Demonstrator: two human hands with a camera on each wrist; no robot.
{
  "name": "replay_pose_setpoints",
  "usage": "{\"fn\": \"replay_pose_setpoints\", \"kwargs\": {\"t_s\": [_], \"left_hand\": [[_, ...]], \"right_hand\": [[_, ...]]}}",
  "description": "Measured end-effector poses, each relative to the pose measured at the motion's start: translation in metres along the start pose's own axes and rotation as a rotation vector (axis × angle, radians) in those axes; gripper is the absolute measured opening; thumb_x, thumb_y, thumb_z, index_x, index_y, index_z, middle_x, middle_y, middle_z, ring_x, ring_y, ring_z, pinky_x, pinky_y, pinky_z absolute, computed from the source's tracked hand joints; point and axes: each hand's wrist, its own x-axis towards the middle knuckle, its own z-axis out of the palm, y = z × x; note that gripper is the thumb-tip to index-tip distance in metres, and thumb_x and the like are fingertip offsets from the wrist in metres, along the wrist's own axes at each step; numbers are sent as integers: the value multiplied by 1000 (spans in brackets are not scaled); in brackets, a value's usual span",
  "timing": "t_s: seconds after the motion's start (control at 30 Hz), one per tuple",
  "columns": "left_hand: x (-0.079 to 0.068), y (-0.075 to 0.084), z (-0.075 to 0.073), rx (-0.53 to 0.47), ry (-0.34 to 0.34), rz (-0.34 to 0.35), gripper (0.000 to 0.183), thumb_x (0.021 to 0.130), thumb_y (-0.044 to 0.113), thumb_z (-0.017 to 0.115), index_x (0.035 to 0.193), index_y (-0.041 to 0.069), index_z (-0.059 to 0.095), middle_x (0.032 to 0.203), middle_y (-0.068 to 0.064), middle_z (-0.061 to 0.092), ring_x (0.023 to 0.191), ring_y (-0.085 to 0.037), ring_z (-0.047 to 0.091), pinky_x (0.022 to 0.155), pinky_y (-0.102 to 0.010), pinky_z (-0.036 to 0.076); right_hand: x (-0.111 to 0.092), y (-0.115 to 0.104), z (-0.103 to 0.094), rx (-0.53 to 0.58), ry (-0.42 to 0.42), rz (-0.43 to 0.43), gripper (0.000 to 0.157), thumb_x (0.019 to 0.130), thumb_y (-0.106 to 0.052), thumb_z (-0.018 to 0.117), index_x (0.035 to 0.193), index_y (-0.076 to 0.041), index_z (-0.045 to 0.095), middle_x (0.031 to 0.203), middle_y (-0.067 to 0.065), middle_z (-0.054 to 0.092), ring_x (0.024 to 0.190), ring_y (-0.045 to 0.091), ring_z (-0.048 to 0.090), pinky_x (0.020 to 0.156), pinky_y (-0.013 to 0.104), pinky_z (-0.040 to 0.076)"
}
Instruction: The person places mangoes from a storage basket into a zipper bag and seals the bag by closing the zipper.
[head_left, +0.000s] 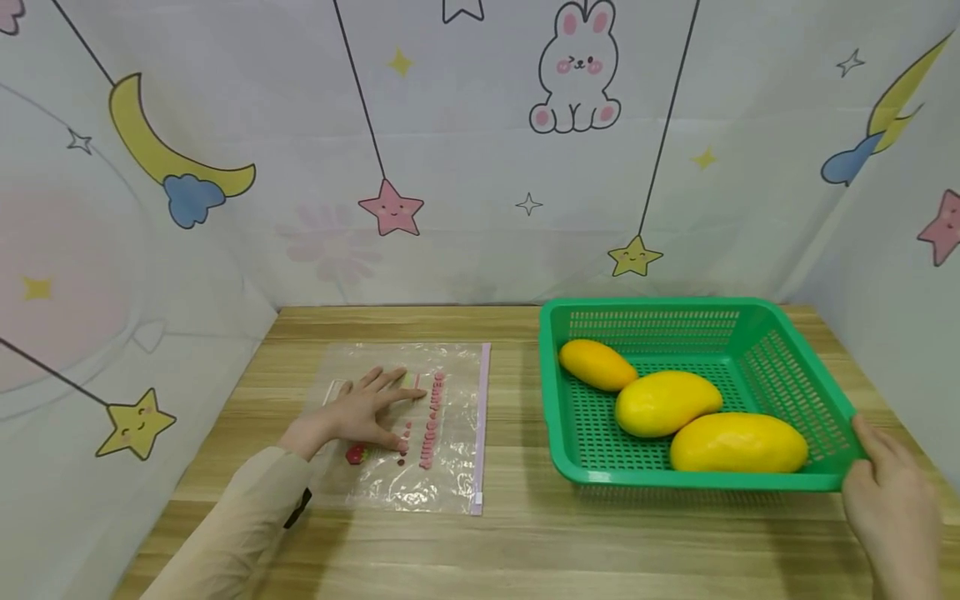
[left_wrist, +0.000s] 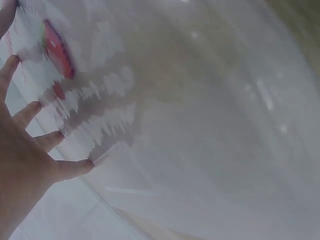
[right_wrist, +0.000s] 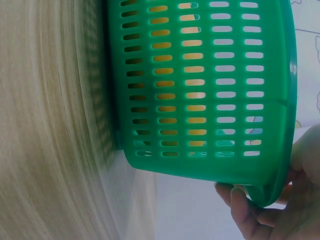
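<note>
My left hand [head_left: 363, 414], fingers spread, rests on a clear plastic zip bag [head_left: 450, 492] lying flat on the table. The bag has a lilac zip strip [head_left: 483, 417] with a white slider along its right side, plus pink lettering and a strawberry print. In the left wrist view the fingertips [left_wrist: 75, 169] touch the shiny film. My right hand [head_left: 896, 492] grips the near right corner of a green plastic basket [head_left: 551, 392]; the right wrist view shows fingers [right_wrist: 240, 205] curled under its rim. Inside lie three yellow mangoes [head_left: 667, 403], two larger and one smaller.
The wood-grain table [head_left: 517, 542] runs back to a white cloth backdrop [head_left: 465, 150] printed with stars, a moon and a rabbit. Cloth also hangs at the left and right sides. The basket stands to the right of the bag, with bare tabletop between them.
</note>
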Motion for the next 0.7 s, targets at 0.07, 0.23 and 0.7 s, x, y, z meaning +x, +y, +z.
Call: {"fn": "replay_pose_setpoints", "kwargs": {"t_s": [0.07,0.23,0.7], "left_hand": [[1,0,1,-7,5,6,86,71,56,77,145,29,42,160,-17,16,145,-51,7,100,-85,11],[3,1,0,-10,6,6,86,71,52,79,145,28,42,160,-17,16,145,-51,7,100,-85,10],[3,21,-7,37,63,42,77,79,41,75,145,16,44,155,-17,31,141,-42,33,105,-75,26]], "right_hand": [[-1,1,0,-1,5,0,56,95,-10,20,151,-12,21,154,28,23,138,56,21,110,68,19],[-1,1,-1,5,-2,10,56,96,-11,19,152,-12,20,155,27,21,139,55,19,111,69,18],[1,1,0,15,1,7,57,95,-10,20,151,-12,21,155,27,23,139,56,20,109,71,18]]}}
